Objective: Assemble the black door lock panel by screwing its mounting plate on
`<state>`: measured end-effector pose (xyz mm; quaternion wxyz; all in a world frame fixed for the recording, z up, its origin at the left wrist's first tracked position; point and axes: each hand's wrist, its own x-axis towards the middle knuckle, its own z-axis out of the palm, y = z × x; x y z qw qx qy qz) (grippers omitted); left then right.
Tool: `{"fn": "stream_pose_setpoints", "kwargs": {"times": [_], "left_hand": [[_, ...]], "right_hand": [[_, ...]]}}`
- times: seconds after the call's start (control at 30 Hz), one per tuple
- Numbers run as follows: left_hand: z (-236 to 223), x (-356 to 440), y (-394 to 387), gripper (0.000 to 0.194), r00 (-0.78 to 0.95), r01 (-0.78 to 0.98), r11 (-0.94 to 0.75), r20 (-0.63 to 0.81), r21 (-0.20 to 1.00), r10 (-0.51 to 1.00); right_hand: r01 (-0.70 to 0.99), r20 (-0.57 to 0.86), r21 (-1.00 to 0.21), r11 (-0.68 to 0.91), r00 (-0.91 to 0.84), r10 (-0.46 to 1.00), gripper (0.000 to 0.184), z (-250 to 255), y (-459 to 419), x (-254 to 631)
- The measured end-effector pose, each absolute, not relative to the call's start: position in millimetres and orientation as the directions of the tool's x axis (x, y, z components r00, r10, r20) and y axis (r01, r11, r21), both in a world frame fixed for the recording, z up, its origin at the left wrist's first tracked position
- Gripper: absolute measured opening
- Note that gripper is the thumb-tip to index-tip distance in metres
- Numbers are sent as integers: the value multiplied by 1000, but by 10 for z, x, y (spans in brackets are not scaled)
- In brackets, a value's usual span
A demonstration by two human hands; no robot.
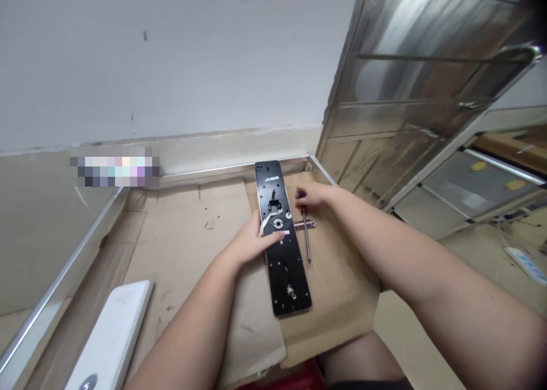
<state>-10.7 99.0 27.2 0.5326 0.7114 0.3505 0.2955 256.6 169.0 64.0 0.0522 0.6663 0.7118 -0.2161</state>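
Observation:
A long black door lock panel (285,270) lies with its fitted inner side up on the cardboard, its far end a little to the left. My left hand (256,239) grips its left edge near the middle, thumb across the top by a white cable (268,222). A round fitting with a square hole sits beside the thumb. Right of the panel, my right hand (311,195) is closed round the red handle of a screwdriver (306,239), whose shaft points down toward me. Under the shaft lies a small reddish-brown strip (306,224), partly hidden by the panel.
Brown cardboard (205,207) covers the metal-edged table. A long white casing (111,336) lies at the near left. A wall rises behind the table; a metal door (410,65) stands at the right. A power strip (526,264) is on the floor at far right.

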Motion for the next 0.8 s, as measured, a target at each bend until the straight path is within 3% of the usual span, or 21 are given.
{"fn": "stream_pose_setpoints", "kwargs": {"times": [0.8], "left_hand": [[263,-163,1015,72,627,196,-231,60,953,776]], "right_hand": [[957,-445,-276,94,-214,869,34,639,1823,2559]]}}
